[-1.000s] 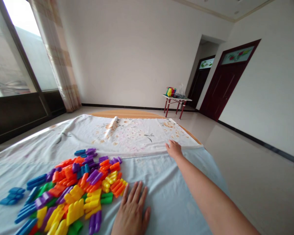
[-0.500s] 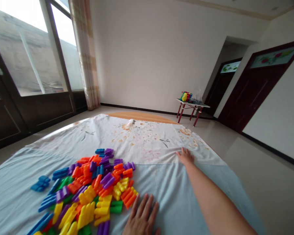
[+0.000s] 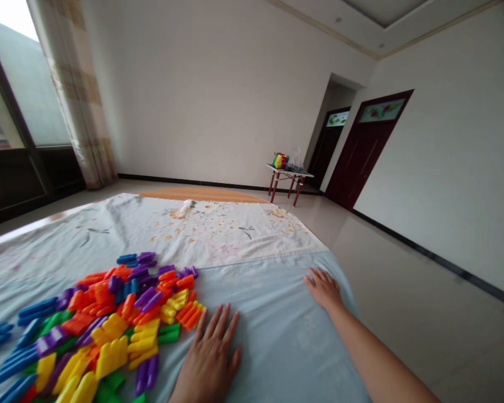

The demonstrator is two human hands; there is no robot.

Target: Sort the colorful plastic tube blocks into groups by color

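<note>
My left hand (image 3: 213, 350) lies flat on the light blue cloth (image 3: 277, 324), fingers stretched out and a little apart, holding nothing. Just left of its fingertips spreads a loose heap of plastic building blocks (image 3: 111, 350) shaped like joined tubes, in orange, yellow, purple, blue and green. An orange block (image 3: 189, 315) is the one nearest to those fingers. Farther right, close to the cloth's right edge, my right hand (image 3: 324, 288) rests palm down with its fingers spread and nothing in it.
A white flowered cloth (image 3: 218, 229) covers the table's far part, with a bare wooden edge (image 3: 201, 193) beyond. By the back wall stands a small table (image 3: 292, 171) carrying a colourful bag (image 3: 280, 161) and a clear plastic bag. Dark red doors are at right, a curtain (image 3: 78, 95) at left.
My view has turned to the right. My right hand has come back from the white cloth onto the blue one. More of my left hand shows, still flat beside the blocks.
</note>
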